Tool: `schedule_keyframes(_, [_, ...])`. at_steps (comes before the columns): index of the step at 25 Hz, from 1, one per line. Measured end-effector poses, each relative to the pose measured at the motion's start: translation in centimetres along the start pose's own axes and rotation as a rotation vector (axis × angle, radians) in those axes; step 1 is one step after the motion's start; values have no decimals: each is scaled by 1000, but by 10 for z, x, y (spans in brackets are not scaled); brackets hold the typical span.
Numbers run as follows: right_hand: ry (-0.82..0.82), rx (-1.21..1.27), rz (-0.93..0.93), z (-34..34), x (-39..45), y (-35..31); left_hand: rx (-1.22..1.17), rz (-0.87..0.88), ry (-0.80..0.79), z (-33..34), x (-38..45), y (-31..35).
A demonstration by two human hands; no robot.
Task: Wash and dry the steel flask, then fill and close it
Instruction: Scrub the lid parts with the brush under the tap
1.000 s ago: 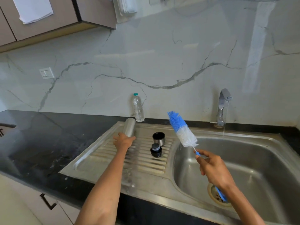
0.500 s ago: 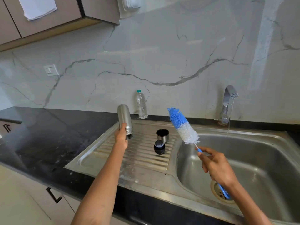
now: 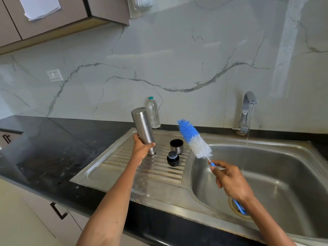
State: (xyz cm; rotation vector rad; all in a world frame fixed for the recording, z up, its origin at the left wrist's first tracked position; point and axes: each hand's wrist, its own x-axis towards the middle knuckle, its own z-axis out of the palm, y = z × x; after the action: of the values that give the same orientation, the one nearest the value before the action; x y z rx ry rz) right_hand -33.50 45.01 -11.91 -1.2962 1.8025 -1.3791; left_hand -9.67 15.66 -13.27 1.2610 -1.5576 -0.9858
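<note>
While water runs thinly from the tap (image 3: 248,110) into the sink (image 3: 276,185), the steel flask (image 3: 142,129) stands mouth-down and tilted over the ribbed draining board (image 3: 124,167), its neck gripped in the curled fingers of the left hand (image 3: 142,150). Whether its mouth touches the ribs is hard to tell. Well apart to the right, the right hand (image 3: 230,181) holds the bottle brush (image 3: 194,138) by its blue handle, bristles pointing up toward the flask; the wrist hides the handle's middle. Between the hands sit the steel cup (image 3: 176,146) and the black stopper (image 3: 173,158). A plastic water bottle (image 3: 153,112) stands just behind the flask.
</note>
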Motion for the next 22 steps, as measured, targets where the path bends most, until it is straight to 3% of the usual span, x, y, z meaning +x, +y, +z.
schedule_keyframes(22, [-28, -16, 18, 2, 5, 7, 54, 7, -38, 2, 10, -13])
